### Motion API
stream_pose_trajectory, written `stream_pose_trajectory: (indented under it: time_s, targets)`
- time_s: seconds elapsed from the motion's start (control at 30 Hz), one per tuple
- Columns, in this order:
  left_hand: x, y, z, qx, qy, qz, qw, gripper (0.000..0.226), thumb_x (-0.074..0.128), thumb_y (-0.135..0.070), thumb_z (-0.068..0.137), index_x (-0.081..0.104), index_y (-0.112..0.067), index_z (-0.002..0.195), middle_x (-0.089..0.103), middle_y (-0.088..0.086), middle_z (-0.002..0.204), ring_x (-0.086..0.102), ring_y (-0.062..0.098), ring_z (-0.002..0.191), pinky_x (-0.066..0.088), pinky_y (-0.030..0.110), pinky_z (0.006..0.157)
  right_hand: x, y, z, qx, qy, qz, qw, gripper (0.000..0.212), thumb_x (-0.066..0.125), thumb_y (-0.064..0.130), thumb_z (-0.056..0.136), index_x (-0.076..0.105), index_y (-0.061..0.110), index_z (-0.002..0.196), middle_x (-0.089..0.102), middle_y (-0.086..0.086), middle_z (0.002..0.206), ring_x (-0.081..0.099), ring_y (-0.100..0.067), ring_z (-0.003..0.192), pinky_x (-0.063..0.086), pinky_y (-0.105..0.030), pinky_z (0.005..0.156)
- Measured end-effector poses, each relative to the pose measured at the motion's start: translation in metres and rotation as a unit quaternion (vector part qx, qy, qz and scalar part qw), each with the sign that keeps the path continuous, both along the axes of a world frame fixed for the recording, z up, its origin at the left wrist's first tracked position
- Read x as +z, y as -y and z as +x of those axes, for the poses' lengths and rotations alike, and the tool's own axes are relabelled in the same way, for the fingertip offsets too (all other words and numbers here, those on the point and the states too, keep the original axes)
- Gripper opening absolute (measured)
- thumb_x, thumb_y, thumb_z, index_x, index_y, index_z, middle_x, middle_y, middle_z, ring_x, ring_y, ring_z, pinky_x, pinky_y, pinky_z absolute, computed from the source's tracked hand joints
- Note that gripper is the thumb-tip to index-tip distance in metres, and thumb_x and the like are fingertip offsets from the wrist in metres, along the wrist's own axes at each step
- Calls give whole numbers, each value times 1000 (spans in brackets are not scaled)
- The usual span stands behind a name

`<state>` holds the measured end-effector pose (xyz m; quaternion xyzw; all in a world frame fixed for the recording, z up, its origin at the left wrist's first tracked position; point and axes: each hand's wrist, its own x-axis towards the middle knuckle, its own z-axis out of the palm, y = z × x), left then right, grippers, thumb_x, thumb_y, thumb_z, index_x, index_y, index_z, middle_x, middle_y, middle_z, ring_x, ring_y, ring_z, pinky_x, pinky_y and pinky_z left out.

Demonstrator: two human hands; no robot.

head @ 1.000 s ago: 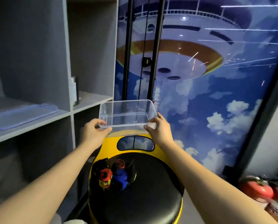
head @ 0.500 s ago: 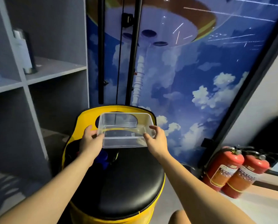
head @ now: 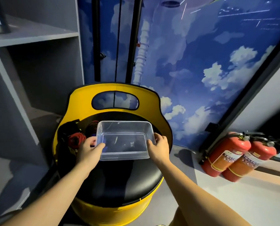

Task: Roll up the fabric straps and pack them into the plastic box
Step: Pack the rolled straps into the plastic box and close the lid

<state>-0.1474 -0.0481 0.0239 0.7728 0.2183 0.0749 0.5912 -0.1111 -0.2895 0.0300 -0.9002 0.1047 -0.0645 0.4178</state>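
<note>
Hands frame the plastic box (head: 124,141) on both short sides: the left hand (head: 88,150) pinches its near-left corner with the thumb over the rim, and the right hand (head: 158,148) clamps the right rim the same way, so each grip is closed on the box. The box is see-through and has nothing in it. It sits low over the black seat (head: 119,180) of the yellow stool (head: 113,95); whether its base rests on the seat or hangs just above it cannot be told.

The fabric straps (head: 75,138), a bundle of black and red coils, lie on the seat just left of the box, partly behind the left hand, with a blue piece (head: 104,148) seen through the box wall by the left thumb.

Risks, as I judge them:
- The blue piece may be caught under the left edge of the box if it is set down here, leaving the box tilted and likely to slide.
- The seat is round and padded, so a box placed near its edge could tip off once the hands let go.
- The light box may skid when straps are pushed in with one hand.
- Rolled straps could spring loose and drop down the left side of the stool, toward the shelves (head: 35,38).
</note>
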Motion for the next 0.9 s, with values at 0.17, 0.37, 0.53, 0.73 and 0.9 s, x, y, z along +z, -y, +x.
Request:
stream_pose_trajectory:
  time_s: [0.17,0.37,0.53,0.73,0.9]
  targets:
    - [-6,0,-2,-16,6,19,1000,25,70,-30,88,59,-27,110,61,-4,106,59,12,86,44,31,72,-14,3,0,-36,9,22,999,37,62,37,89,59,19,122,57,-2,120,61,-21,100,53,-43,93]
    - [-8,2,-9,-44,4,14,999,37,63,-53,71,58,-32,100,61,-12,106,65,21,90,55,47,85,-18,12,-2,-72,12,33,997,35,62,45,86,53,26,115,60,0,116,62,-18,96,55,-45,92]
    - [-10,6,-16,-71,-11,10,997,38,62,-57,68,63,-28,92,64,-13,101,65,20,95,55,52,89,-20,29,-10,-88,-6,27,996,35,64,36,89,56,18,119,61,-1,113,60,-18,94,51,-34,83]
    - [-18,6,-22,-83,-31,1,996,26,70,-48,81,66,-25,91,68,-2,100,70,24,86,60,50,81,-26,39,-17,-80,-27,7,996,36,66,37,87,56,19,116,64,-2,110,61,-18,91,48,-32,78]
    - [-29,6,-27,-99,-68,13,993,20,68,-35,91,66,-16,96,71,7,92,73,22,75,61,42,73,-30,42,-21,-64,-82,-21,994,42,67,35,88,56,14,122,64,-5,115,58,-20,92,51,-34,80]
